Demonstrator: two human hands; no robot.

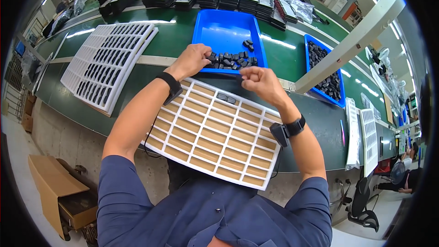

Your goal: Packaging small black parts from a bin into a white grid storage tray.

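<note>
My left hand point(194, 58) reaches over the near left rim of a blue bin point(222, 23), its fingers bent together at a heap of small black parts point(231, 61). Whatever is between those fingertips is hidden. My right hand point(263, 83) is curled closed just outside the bin's near right corner, above the far edge of a white foam grid tray point(211, 133); what it holds, if anything, does not show clearly. The tray lies tilted before me, with brown showing through its slots. One slot in its far row holds dark small pieces point(226, 98).
At left, stacked white grid trays point(107, 64) hold several rows of black parts. Another blue bin point(344, 98) of black parts stands right, behind a pale post point(350, 39). Black stacks point(231, 0) line the far bench. A cardboard box point(59, 192) sits lower left.
</note>
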